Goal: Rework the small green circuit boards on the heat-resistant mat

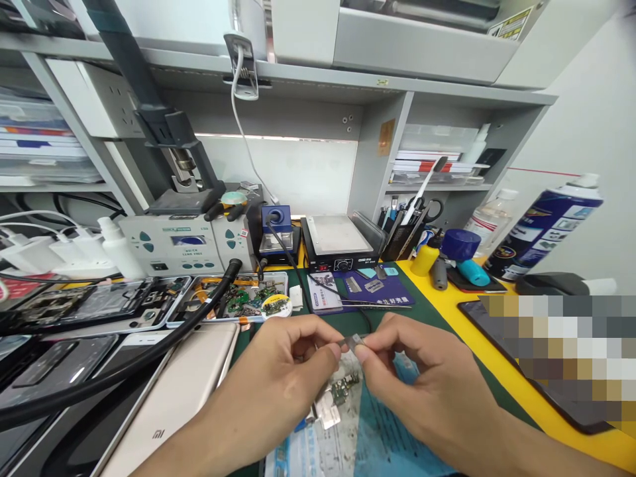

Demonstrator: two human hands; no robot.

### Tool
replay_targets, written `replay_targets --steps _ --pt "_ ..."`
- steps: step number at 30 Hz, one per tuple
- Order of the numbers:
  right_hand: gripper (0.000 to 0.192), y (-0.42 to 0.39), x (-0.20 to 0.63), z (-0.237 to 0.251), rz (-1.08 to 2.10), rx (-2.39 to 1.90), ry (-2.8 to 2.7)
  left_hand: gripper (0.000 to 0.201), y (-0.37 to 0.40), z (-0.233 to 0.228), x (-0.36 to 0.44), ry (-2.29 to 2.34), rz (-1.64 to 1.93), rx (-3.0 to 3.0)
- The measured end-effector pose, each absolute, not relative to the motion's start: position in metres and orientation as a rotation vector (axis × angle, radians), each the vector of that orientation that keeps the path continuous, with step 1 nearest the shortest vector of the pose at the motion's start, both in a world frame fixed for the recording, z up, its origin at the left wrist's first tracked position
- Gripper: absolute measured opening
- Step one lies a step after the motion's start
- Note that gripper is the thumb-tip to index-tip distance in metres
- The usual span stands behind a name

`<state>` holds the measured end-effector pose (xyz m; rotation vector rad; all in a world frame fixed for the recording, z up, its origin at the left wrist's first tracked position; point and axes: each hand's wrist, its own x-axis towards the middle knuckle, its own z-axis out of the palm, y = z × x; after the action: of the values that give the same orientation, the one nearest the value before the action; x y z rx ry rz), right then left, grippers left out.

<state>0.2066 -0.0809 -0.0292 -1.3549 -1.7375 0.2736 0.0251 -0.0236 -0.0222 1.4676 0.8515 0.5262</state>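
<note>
Between the fingertips of both hands is a small, flat, silver-grey piece (354, 341), too small to name exactly. My left hand (293, 381) pinches its left end with thumb and forefinger. On the other side, my right hand (430, 374) grips the right end the same way. Below the fingers, a small green circuit board (344, 389) lies on a worn printed sheet (382, 424), with a whitish metallic part (328, 412) beside it. Part of the board area is hidden by my left hand.
Behind stand a hot-air station (191, 245), a heating plate (340, 235) and a purple card (392, 288) with tweezers (380, 305). Trays of phone parts (238, 295) and several phones (183, 404) lie left, crossed by a black hose (163, 361). A spray can (546, 225) stands right.
</note>
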Motion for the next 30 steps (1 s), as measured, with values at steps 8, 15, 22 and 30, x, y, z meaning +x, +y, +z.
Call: replay_targets --steps 8,15,22,30 --pt "0.011 -0.080 0.209 -0.029 0.158 -1.244 -1.798 0.028 -0.024 -0.022 0.025 0.847 0.520 1.449" --pt "0.012 -0.079 0.219 -0.030 -0.208 -1.176 -1.844 0.026 -0.025 -0.021 0.026 0.854 0.538 1.389" --pt "0.024 -0.074 0.226 -0.038 -0.346 -1.055 -2.058 0.025 -0.021 -0.011 0.024 0.870 0.633 1.226" --pt "0.018 -0.074 0.231 -0.043 -0.553 -1.024 -2.135 0.030 -0.021 -0.016 0.026 0.829 0.651 1.222"
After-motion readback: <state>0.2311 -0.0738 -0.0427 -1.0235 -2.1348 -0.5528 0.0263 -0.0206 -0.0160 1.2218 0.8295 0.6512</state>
